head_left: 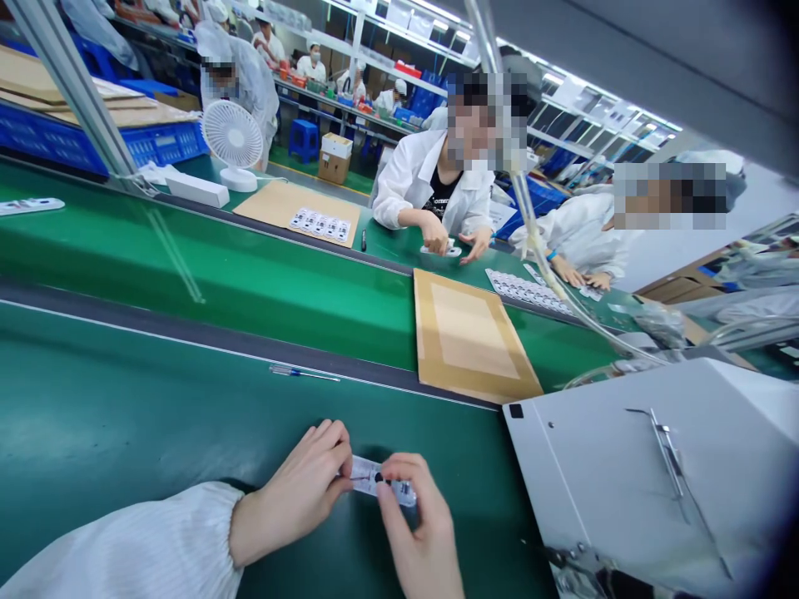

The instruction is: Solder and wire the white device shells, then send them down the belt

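Observation:
On the green tabletop in front of me lies a narrow, flat, clear-and-white strip with dark printed marks. My left hand grips its left end between thumb and fingers, covering that end. Over its right half, my right hand is bent, with thumb and forefinger closed on a small black round part at the strip's surface. Whether that black part is fixed to the strip, I cannot tell.
A blue-and-clear pen lies beyond my hands. Further off runs a green conveyor belt with a cardboard sheet across it. A pale machine housing stands at right. Two co-workers sit opposite; a white fan stands at far left.

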Motion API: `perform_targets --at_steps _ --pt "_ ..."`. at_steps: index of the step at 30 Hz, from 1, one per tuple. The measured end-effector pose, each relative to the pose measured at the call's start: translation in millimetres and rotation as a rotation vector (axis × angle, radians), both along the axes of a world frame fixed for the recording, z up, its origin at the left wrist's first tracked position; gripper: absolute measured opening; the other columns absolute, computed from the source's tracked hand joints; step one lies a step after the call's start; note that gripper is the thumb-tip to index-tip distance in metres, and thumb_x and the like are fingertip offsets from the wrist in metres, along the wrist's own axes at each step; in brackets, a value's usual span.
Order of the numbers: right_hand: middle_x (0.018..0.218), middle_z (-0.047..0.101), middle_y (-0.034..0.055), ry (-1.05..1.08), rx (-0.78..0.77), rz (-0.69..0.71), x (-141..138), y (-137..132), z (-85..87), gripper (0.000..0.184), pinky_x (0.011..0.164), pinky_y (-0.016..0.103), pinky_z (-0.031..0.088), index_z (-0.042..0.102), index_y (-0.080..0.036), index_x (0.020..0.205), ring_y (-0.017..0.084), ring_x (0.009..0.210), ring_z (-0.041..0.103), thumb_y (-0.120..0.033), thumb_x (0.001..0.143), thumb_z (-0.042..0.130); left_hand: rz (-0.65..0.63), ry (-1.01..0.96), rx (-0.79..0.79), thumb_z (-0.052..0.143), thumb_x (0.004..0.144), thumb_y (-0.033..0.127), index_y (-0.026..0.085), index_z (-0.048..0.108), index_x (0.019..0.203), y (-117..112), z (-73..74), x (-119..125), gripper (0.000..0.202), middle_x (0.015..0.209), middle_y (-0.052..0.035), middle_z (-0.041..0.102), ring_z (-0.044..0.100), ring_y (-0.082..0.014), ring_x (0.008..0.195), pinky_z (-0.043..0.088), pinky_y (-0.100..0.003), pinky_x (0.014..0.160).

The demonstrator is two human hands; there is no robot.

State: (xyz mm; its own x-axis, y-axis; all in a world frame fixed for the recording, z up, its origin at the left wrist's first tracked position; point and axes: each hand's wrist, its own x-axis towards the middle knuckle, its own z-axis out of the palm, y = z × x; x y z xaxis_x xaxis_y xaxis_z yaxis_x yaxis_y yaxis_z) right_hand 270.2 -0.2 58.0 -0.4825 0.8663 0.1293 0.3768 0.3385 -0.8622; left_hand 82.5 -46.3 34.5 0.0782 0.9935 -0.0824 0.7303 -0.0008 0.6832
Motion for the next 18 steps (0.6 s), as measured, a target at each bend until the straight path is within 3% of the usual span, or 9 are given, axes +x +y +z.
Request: perform_targets --at_steps 2,5,12,18 --pt "0.094 0.063 0.0011 -0.039 -0.055 0.039 -10.2 2.0 -17.2 0.017 0.078 0.037 0.053 0.061 -0.023 0.09 0.02 0.088 0.062 -0.035 0.101 0.055 -0.02 -0.023 0.028 0.057 0.09 0.002 0.02 0.051 0.085 2.6 -0.4 -1.4 0.019 0.099 -0.0031 0.057 0.053 -0.0223 0.093 0.044 -0.037 0.081" --pt "0.092 0.062 0.0003 -0.079 -0.102 0.063 -12.6 7.7 -29.0 0.015 0.082 0.04 0.048 0.057 -0.027 0.087 0.023 0.09 0.06 -0.033 0.099 0.053 -0.067 -0.032 0.111 0.048 0.095 0.005 0.02 0.051 0.086 6.8 -1.9 -4.1 0.018 0.09 -0.0018 0.058 0.053 -0.021 0.085 0.044 -0.036 0.079" --pt "0.084 0.058 0.0005 -0.133 -0.117 0.023 -13.9 9.4 -32.3 0.017 0.08 0.042 0.045 0.051 -0.026 0.08 0.024 0.082 0.057 -0.026 0.096 0.045 -0.109 0.038 0.227 0.042 0.099 0.008 0.021 0.055 0.088 11.3 -9.2 -6.7 0.021 0.085 -0.0016 0.058 0.055 -0.02 0.079 0.044 -0.032 0.072" --pt "0.083 0.055 -0.0002 -0.188 -0.109 -0.019 -17.8 11.5 -36.3 0.01 0.076 0.038 0.044 0.053 -0.023 0.081 0.022 0.08 0.054 -0.022 0.09 0.052 -0.14 0.107 0.223 0.044 0.099 0.008 0.02 0.059 0.087 10.4 -9.4 -4.6 0.023 0.086 -0.0019 0.058 0.055 -0.0201 0.08 0.043 -0.033 0.074"
